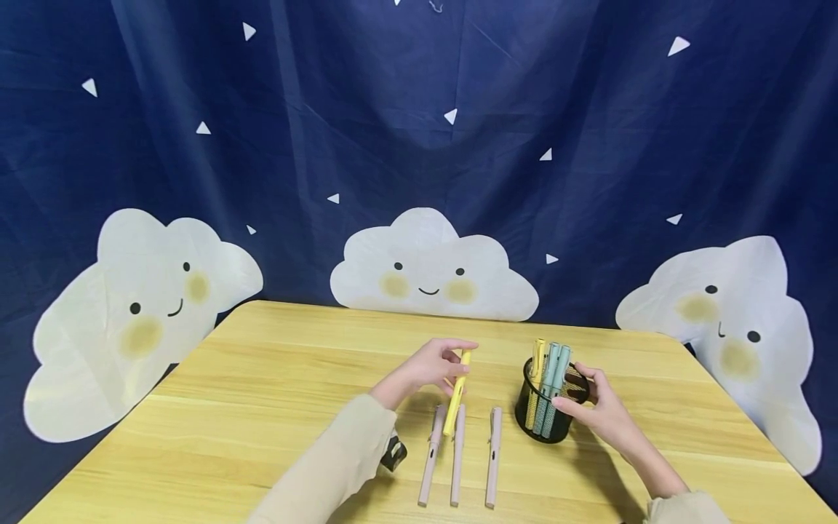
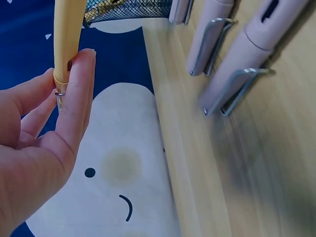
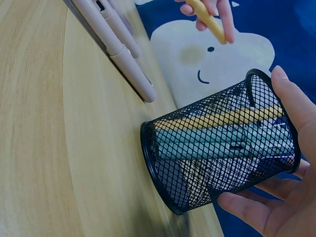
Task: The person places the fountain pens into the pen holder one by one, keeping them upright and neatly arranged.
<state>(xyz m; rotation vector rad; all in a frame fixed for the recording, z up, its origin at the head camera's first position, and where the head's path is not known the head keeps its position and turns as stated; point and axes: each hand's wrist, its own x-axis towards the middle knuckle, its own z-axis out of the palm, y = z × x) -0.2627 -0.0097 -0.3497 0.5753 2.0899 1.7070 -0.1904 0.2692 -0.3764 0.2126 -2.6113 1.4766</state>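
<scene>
My left hand (image 1: 437, 366) pinches a yellow pen (image 1: 455, 397) between thumb and fingers, holding it upright and slightly tilted above the table. In the left wrist view the same yellow pen (image 2: 68, 34) rises from the fingertips. My right hand (image 1: 604, 411) grips the black mesh pen holder (image 1: 546, 431) by its rim, thumb on the near side. Inside the holder stand another yellow pen (image 1: 538, 358) and two teal pens (image 1: 558, 367). Three pale pink pens lie on the table below my left hand: a left one (image 1: 430, 458), a middle one (image 1: 457, 458) and a right one (image 1: 494, 458).
The wooden table (image 1: 262, 378) extends around both hands. Behind it hangs a dark blue curtain (image 1: 393, 160) with white triangles and smiling clouds. A small black object (image 1: 394, 453) shows at the left wrist, beside the sleeve.
</scene>
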